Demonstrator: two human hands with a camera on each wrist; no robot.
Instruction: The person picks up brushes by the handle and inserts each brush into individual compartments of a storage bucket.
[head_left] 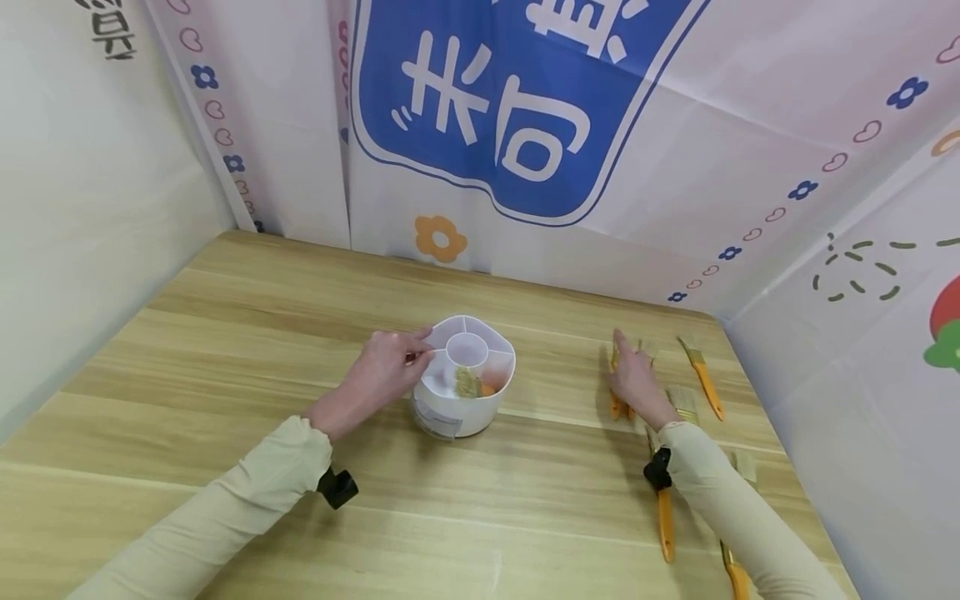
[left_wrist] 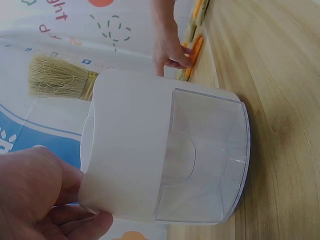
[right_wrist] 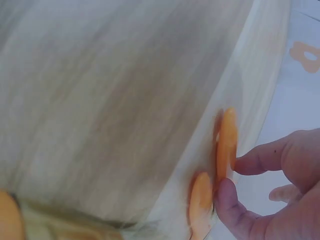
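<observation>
A round white divided organizer [head_left: 480,414] stands on the table, with a clear drawer [left_wrist: 210,160] low in its wall. My left hand [head_left: 378,367] pinches the organizer's rim between thumb and fingers. One paintbrush [head_left: 467,383] with pale bristles lies inside a compartment, its bristles sticking out past the rim in the left wrist view. Over at the right, my right hand [head_left: 637,379] reaches down to the brushes. In the right wrist view its thumb and a finger pinch the orange handle of a paintbrush [right_wrist: 227,142]. Another orange-handled paintbrush [right_wrist: 201,200] lies close beside it.
More orange-handled paintbrushes lie on the right side of the wooden table [head_left: 300,300]: one paintbrush [head_left: 703,379] near the right edge, another paintbrush [head_left: 666,517] by the right wrist, another [head_left: 738,577] partly under the sleeve. Printed cloth walls [head_left: 660,167] enclose the table.
</observation>
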